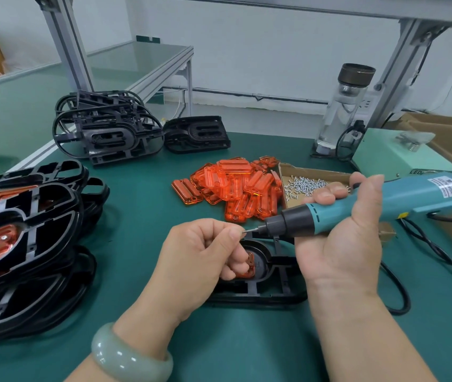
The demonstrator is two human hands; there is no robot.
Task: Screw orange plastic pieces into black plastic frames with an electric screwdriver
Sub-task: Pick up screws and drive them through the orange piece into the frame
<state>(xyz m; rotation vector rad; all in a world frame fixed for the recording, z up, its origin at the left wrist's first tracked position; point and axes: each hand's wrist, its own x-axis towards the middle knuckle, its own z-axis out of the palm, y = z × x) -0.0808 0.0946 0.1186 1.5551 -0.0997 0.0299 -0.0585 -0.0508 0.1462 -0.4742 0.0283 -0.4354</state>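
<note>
Wraps right hand (340, 244) firmly round electric screwdriver (401, 201), tipped sideways to bring the bit to left hand (202, 252). Pinches 1 screw (243, 231), apparently, between left thumb and forefinger, loading the tip. Below, flat on the mat (142, 216): black frame (260, 295) with orange piece (250, 267) seated, ready for fastening.

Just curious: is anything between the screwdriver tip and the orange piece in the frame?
Yes. The left hand pinches a screw at the tip of the screwdriver, and its curled fingers lie over part of the orange piece in the frame.
</note>
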